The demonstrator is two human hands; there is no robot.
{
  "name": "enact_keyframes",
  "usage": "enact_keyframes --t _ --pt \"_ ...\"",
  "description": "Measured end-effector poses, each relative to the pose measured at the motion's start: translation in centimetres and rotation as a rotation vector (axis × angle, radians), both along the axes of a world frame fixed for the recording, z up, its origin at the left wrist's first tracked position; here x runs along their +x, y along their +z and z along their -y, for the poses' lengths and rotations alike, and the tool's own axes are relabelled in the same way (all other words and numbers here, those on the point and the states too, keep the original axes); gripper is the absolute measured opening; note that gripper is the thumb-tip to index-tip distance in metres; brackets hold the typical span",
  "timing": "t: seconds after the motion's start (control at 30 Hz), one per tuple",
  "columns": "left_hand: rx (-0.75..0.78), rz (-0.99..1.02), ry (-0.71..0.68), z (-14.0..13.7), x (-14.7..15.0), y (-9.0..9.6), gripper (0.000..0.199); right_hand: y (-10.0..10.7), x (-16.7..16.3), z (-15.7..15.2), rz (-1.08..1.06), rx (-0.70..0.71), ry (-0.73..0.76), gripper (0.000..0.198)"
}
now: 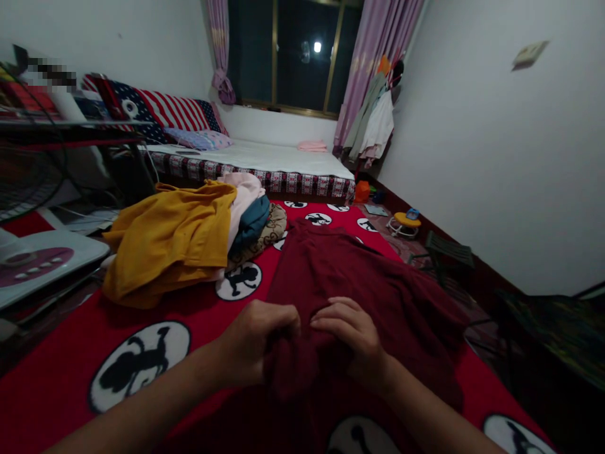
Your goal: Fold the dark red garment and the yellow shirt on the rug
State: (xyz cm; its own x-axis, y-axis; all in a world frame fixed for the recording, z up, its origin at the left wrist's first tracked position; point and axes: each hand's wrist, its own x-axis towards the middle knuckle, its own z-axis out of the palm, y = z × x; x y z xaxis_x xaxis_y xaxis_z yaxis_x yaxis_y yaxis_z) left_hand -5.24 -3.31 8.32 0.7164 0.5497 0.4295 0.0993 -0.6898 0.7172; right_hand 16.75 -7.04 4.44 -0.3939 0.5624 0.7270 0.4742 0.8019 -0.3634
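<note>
A dark maroon garment (368, 271) lies spread over a red blanket (203, 328) printed with white circles and black figures. Its near edge is bunched between my hands. My left hand (265, 337) is closed in a fist around a fold of the cloth, which hangs below the fingers. Close beside it, my right hand (357, 337) has its fingers bent and pressed onto the cloth, gripping it. The thumb of my right hand is partly hidden. Which part of the garment this is, I cannot tell.
A heap of clothes with a mustard yellow garment (174, 233) on top lies left of the maroon one. Beyond stands a low bed (283, 157) beneath a window. A yellow stool (407, 219) and a dark folding stool (449, 249) are at right. A white appliance (85, 249) stands at left.
</note>
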Motion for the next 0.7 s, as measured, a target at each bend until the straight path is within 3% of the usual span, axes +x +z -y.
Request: enact_keyframes --t 0.07,0.13,0.2,0.27,0.4,0.53,0.7 --pt "-0.164 0.043 0.098 -2.8 1.1 0.7 0.016 0.3 0.1 -1.7 -0.216 -0.232 -0.109 0.019" --pt "-0.496 0.163 0.267 -6.5 2.3 0.5 0.03 0.0 0.2 -4.2 -0.477 -0.553 -0.278 0.019" --pt "-0.911 0.154 0.254 -9.8 3.1 -0.8 0.047 -0.8 0.6 -6.5 -0.634 -0.852 -0.375 0.023" --pt "-1.119 0.089 0.336 -11.8 3.2 -2.8 0.06 -1.7 1.3 -7.9 -0.678 -0.999 -0.415 0.033" --pt "-1.003 0.106 0.458 -11.1 2.0 -6.0 0.073 -3.2 2.5 -7.1 -0.737 -0.966 -0.513 0.06" --pt "-0.881 0.218 0.376 -8.4 1.3 -6.5 0.085 -3.0 2.6 -5.0 -0.86 -1.037 -0.42 0.079" --pt "-0.509 0.252 0.361 -6.1 1.1 -5.7 0.037 -1.9 3.4 -5.2 -0.936 -0.96 -0.291 0.061"
